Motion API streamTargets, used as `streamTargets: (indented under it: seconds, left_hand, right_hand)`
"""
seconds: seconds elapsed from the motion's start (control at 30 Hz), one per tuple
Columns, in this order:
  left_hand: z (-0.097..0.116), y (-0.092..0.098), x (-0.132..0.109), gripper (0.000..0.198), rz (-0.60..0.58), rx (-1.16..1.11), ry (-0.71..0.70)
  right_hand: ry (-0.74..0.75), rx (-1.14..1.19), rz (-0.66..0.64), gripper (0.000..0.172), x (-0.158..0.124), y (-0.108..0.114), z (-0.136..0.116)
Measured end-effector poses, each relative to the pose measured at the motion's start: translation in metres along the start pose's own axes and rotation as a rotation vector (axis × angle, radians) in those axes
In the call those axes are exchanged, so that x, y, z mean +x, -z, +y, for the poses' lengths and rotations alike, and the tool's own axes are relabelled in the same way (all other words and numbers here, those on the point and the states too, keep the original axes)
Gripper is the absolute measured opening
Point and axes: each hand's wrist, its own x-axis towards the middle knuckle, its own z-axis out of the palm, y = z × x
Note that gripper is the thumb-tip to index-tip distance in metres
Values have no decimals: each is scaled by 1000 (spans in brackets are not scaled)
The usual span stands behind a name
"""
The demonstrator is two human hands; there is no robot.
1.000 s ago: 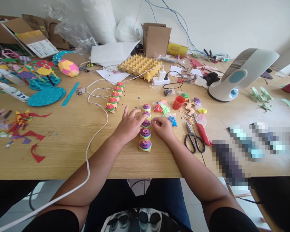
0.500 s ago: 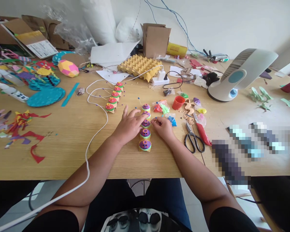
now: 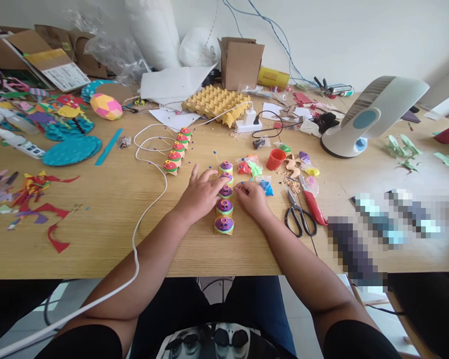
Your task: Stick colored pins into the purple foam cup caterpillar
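A row of several purple-topped egg-carton cups [image 3: 224, 207] with green and orange bands runs front to back on the table. From its left side, my left hand [image 3: 200, 195] grips the row at its middle cups, thumb and index finger against them. My right hand [image 3: 251, 197] is at the right side of the third cup, its fingertips pinched on a small blue-headed pin. A second row of red and green cups [image 3: 174, 155], with pins around it, stands further left. One blue-headed pin [image 3: 215, 153] sticks up by the rearmost purple cup.
Right of my right hand lie bags of coloured clay [image 3: 266, 186], a red cup [image 3: 276, 159], scissors [image 3: 301, 219] and a red-handled tool [image 3: 314, 207]. A white fan [image 3: 366, 117] stands at the back right. A white cable [image 3: 135, 249] crosses the left forearm. Behind is a yellow egg tray [image 3: 217, 102].
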Motion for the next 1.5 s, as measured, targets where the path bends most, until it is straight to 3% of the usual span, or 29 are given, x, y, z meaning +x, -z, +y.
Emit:
streamTargets:
  seconds: [0.53,1.5]
  left_hand:
    - [-1,-1,-1,58,22,14,13]
    - [0,0,-1,58,3,-2,17]
  right_hand:
    - [-37,45,-24,22,0,7,-8]
    - [-40,45,-42,22,1,5,-2]
